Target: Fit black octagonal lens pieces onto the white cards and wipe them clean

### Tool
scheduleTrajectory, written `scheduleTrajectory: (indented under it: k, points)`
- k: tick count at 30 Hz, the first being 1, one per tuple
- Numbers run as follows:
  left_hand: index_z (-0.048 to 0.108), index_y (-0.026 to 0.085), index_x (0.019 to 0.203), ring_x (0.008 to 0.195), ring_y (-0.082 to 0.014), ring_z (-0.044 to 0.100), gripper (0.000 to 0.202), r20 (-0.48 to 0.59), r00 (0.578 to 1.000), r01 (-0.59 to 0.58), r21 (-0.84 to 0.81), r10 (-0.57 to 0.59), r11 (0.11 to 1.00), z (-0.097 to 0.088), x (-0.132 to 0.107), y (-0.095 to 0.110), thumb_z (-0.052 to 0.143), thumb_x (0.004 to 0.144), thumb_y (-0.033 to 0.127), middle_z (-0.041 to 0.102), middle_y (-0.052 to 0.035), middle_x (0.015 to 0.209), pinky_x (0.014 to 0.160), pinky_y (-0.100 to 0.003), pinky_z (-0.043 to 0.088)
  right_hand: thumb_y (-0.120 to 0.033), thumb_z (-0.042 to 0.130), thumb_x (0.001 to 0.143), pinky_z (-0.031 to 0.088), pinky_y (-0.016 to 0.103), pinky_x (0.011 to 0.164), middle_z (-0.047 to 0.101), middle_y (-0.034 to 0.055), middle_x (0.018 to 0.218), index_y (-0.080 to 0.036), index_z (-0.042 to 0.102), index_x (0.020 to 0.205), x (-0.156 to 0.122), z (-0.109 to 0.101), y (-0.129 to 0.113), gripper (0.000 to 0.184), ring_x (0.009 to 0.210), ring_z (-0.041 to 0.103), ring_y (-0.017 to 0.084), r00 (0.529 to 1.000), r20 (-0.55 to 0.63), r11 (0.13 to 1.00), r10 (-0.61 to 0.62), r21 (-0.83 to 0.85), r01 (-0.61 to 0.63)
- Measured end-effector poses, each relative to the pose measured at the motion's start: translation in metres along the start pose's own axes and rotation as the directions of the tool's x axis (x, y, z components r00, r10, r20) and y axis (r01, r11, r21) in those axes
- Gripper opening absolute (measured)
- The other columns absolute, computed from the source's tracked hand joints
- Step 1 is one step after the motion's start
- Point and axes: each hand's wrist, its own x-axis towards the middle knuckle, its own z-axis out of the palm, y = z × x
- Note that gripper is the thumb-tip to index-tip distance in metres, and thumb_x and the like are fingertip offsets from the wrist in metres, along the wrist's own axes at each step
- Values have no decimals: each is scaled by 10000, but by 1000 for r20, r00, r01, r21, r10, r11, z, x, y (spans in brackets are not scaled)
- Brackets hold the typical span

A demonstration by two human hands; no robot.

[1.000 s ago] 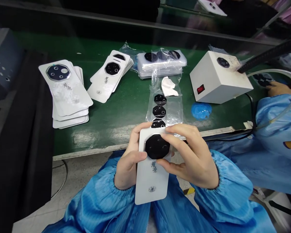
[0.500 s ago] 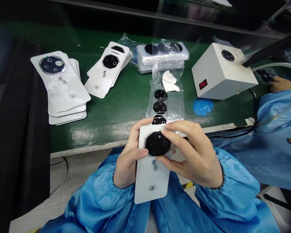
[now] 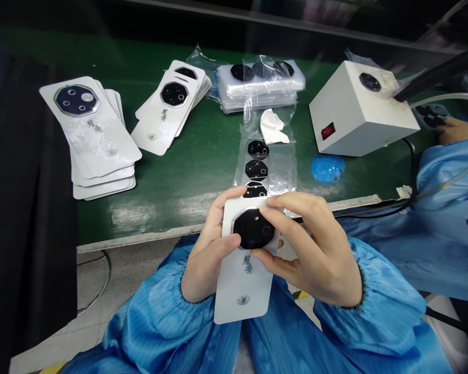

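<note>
A white phone back cover (image 3: 237,293) with dark lettering is held above my lap, its top end close to the bench edge. My left hand (image 3: 208,259) grips its left side, the thumb on the lower left rim of the black octagonal camera lens plate (image 3: 253,229). That plate lies in the ring near the cover's top. My right hand (image 3: 312,249) is closed around the plate's right side, index finger at its upper edge and thumb just below it. Beyond the cover, a clear plastic strip (image 3: 283,179) bears several black lens plates (image 3: 256,170).
Stacked phone back covers (image 3: 109,148) stand at the left, and a second stack (image 3: 156,130) beside them. Bagged lens plates (image 3: 257,98), a white crumpled piece (image 3: 273,127), a white box (image 3: 347,119) with a red switch and a blue blob (image 3: 327,169) are on the green bench. A co-worker's hand (image 3: 458,131) is at right.
The view has shifted slightly. My hands keep nearly the same hold on the cover, and the fingers around the lens plate have barely moved.
</note>
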Motion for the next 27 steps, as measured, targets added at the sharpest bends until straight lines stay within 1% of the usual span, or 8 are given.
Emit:
scheduleTrajectory:
  k: [3,6,12,16,20,22,24,27]
  points:
    - [494,367,1186,870,-227,668,410,4,1000,-8,8,8,1000,0,0,-1,486,842,146,662,-4,1014,757,-371,548,-246,672,748,504,426,806,602,200,1042,-18,579,1026,0,-1,-1,371,1018,551,281,1000,3,1000,4,-3,-4]
    - [513,363,1182,884,-220,663,408,-28,1000,-7,31,8,999,2,-2,0,483,845,135,663,-3,999,813,-389,537,-240,668,752,512,430,797,607,201,1033,-16,583,1020,-1,-2,-3,359,1011,557,285,1000,-10,1000,0,-16,0]
    - [538,352,1177,864,-194,659,407,-67,998,-9,82,15,997,3,-6,3,521,831,139,668,4,973,779,-329,547,-238,602,800,541,429,754,618,170,1024,-87,581,1017,0,-4,-6,265,989,579,273,999,-46,999,-5,-34,3]
    - [541,361,1174,874,-161,652,398,-49,999,-18,103,23,995,3,-7,3,526,835,152,672,21,980,737,-248,540,-259,621,794,537,430,757,611,183,1023,-63,585,1015,0,-4,-8,298,999,570,281,998,-54,999,-23,-27,22]
    - [543,347,1173,1003,-216,622,401,-62,997,-45,122,52,992,3,-7,2,542,820,157,667,3,1011,832,-320,524,-275,605,810,539,437,752,607,176,1029,-78,587,1017,-1,-5,-8,286,999,565,275,998,-54,999,-30,-25,29]
    - [543,342,1172,1025,-223,614,399,-68,996,-57,124,66,991,4,-8,2,538,821,153,666,-3,1020,876,-348,509,-284,596,819,538,438,757,603,168,1039,-87,585,1023,-2,-5,-8,284,1002,561,269,998,-54,999,-32,-30,31]
    - [540,348,1173,1018,-220,618,397,-71,995,-57,122,66,991,5,-9,2,531,827,153,667,0,1018,885,-355,506,-295,600,819,534,437,776,594,163,1058,-89,583,1035,-2,-5,-8,299,1021,553,267,998,-54,999,-33,-26,32]
    - [540,366,1167,1004,-218,627,394,-73,996,-40,135,50,990,6,-11,3,539,826,168,664,12,1027,837,-330,529,-299,628,803,529,431,798,584,170,1068,-67,582,1044,-3,-6,-8,338,1047,543,275,998,-56,999,-36,-8,36]
